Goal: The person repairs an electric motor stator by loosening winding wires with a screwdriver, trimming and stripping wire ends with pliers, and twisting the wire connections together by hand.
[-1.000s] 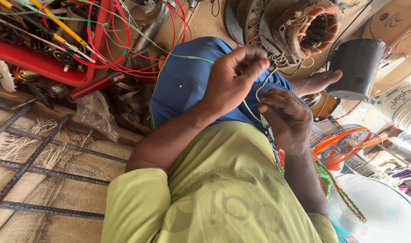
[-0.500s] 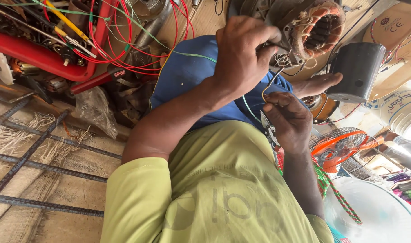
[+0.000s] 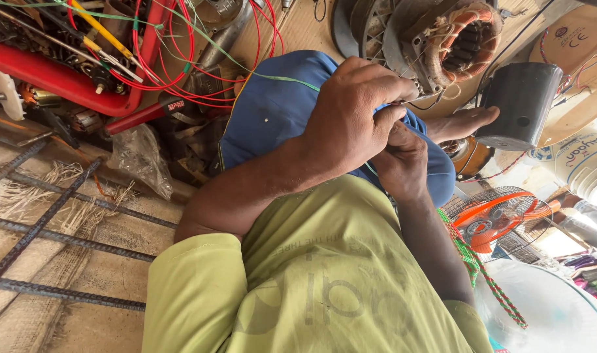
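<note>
Both hands (image 3: 377,131) pinch wire (image 3: 413,99) btwn fingers.

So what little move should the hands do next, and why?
Probably ease the thin wire a bit closer to the motor stator. The left hand pinches it at the fingertips, right beside the stator's copper windings, and the right hand is tucked just under it, mostly hidden. Both hands are bunched close, so a small, slow move looks safest.

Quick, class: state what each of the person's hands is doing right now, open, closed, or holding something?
Left hand: closed, fingers pinched on a thin wire by the motor stator.
Right hand: closed, mostly hidden behind the left; its hold cannot be told.
</note>
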